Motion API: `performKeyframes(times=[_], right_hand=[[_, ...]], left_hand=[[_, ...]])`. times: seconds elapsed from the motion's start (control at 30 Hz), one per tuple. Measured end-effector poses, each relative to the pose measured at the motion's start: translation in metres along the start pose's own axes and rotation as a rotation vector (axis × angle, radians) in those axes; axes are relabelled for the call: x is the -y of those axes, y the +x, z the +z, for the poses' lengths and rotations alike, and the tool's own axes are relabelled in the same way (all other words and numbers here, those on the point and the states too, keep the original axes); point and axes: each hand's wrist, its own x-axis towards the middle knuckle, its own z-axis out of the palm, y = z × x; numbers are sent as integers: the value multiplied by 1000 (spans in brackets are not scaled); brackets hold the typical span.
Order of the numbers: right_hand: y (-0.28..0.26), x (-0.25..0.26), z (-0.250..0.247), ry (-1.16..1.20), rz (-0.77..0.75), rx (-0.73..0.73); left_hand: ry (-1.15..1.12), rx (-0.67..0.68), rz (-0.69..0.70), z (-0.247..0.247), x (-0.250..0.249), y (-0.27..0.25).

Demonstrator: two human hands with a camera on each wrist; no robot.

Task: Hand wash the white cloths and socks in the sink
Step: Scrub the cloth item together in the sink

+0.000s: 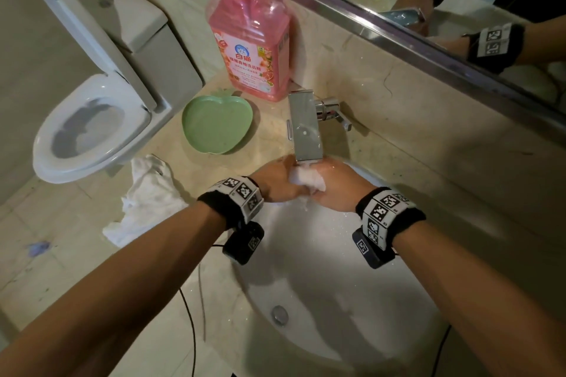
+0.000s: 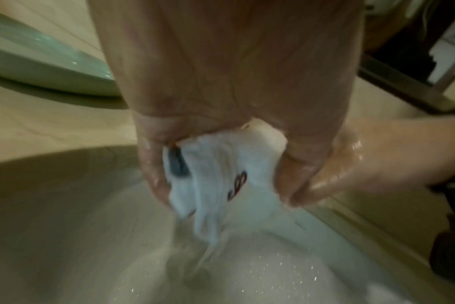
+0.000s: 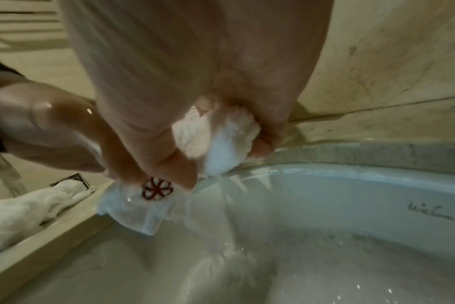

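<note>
Rinse step: left hand (image 1: 277, 182) and right hand (image 1: 335, 185) both clamp a white sock (image 1: 307, 182), probably a pair, under the tap (image 1: 306, 128) at the sink's (image 1: 337, 330) back edge; next: wring, swap for cloth (image 1: 147, 196) on counter's left edge.

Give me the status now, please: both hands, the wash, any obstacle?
Left hand and right hand both grip white sock under running tap. White cloth waits on counter. No obstacle.
</note>
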Motion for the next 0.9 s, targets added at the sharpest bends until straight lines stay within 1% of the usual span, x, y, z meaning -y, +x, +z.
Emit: performKeyframes(times=[0.07, 0.1, 0.17, 0.23, 0.27, 0.33, 0.43, 0.5, 0.57, 0.63, 0.67, 0.77, 0.8, 0.9], right_hand=[[-1, 4, 2, 45, -59, 26], [-1, 6, 4, 78, -56, 3], [-1, 11, 9, 125, 7, -62], [0, 14, 14, 154, 105, -128], [0, 14, 15, 199, 145, -168], [0, 12, 18, 304, 194, -253], [-1, 13, 19, 406, 235, -337], [0, 14, 20, 420, 234, -315], [0, 13, 20, 417, 224, -289], [-3, 11, 19, 437, 221, -287], [-5, 11, 18, 442, 218, -284], [-11, 7, 17, 445, 190, -263], [-12, 4, 17, 467, 192, -242], [-17, -8, 15, 583, 228, -182]], left_hand=[[-58, -1, 4, 2, 5, -5], [-37, -9, -16, 5, 7, -8], [-11, -38, -54, 11, 14, -14], [-39, -72, -53, 16, 18, -17], [-91, -111, -54, 17, 20, -18], [-191, -250, -56, 20, 23, -21], [-175, -492, -48, 27, 24, -22], [-208, -580, -59, 28, 23, -23], [-259, -623, -55, 27, 22, -23], [-277, -613, -49, 24, 20, -22], [-280, -574, -53, 22, 20, -22], [-244, -385, -80, 13, 22, -18], [-247, -343, -72, 11, 24, -17], [-365, -317, -31, 7, 29, -16]])
